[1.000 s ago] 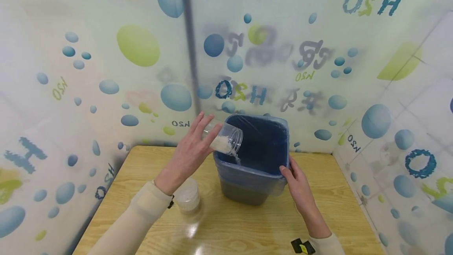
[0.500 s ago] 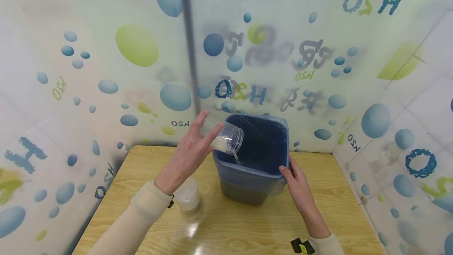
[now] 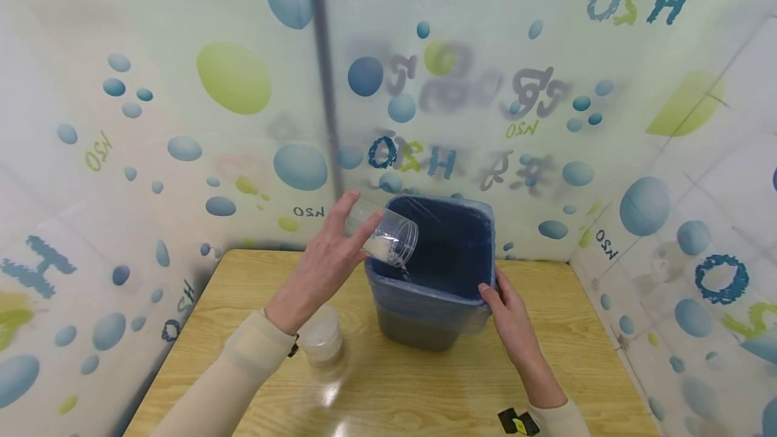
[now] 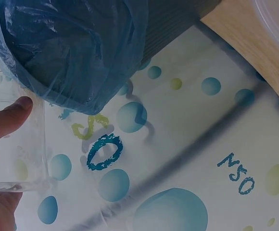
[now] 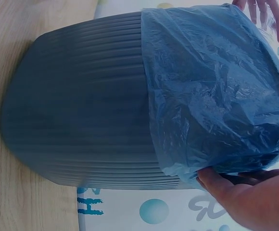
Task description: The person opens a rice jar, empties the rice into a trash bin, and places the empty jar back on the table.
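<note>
My left hand (image 3: 328,265) grips a clear jar (image 3: 382,231), tipped with its mouth over the left rim of a trash bin. White flakes lie in the jar's lower side, and some fall from its mouth into the bin. The dark grey ribbed bin (image 5: 82,101) is lined with a blue plastic bag (image 5: 211,86) folded over its rim. My right hand (image 3: 516,322) holds the bin's right rim, thumb on the bag and fingers behind. In the left wrist view the thumb (image 4: 12,115) presses the jar's clear wall.
A second clear jar (image 3: 322,336) with white contents stands on the wooden table (image 3: 400,390), left of the bin and partly behind my left wrist. Patterned curtain-like walls (image 3: 243,120) enclose the table at the back and sides.
The amount of white flakes in the tipped jar has shrunk, and the falling stream has thinned. The left fingers have shifted slightly on the jar. The right hand and bin hold still.
</note>
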`<state>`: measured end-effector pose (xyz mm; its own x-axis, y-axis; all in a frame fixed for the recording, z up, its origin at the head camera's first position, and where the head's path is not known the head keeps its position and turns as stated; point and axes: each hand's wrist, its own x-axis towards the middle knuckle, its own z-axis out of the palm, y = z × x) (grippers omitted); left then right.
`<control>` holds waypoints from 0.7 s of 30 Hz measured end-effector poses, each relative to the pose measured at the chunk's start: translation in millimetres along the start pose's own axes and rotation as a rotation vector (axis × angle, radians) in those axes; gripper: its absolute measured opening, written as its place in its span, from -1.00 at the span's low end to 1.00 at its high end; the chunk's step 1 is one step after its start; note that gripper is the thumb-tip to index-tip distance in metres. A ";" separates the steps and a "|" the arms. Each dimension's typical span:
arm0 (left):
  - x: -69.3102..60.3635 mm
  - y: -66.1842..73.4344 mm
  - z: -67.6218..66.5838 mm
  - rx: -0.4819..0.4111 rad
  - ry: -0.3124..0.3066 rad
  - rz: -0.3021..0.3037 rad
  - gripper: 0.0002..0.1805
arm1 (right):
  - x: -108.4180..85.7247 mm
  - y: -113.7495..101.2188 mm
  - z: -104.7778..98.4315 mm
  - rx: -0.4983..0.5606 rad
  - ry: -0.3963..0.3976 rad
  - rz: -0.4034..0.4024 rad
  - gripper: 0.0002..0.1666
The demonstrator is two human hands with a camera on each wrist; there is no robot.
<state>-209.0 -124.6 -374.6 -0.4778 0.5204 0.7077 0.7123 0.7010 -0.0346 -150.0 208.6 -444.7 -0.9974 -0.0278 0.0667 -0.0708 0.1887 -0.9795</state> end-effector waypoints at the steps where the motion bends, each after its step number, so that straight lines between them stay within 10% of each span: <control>1: -0.1 0.0 0.4 0.001 0.001 0.000 -0.03 | 0.0 0.0 0.0 0.002 0.000 0.000 -0.27; 21: 0.6 -0.3 2.1 -0.011 0.015 0.004 -0.05 | 0.4 0.4 0.2 0.000 -0.003 -0.007 -0.26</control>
<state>-210.6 -123.4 -375.7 -0.4673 0.5153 0.7184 0.7197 0.6937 -0.0294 -150.4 208.4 -445.1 -0.9968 -0.0318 0.0727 -0.0774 0.1886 -0.9790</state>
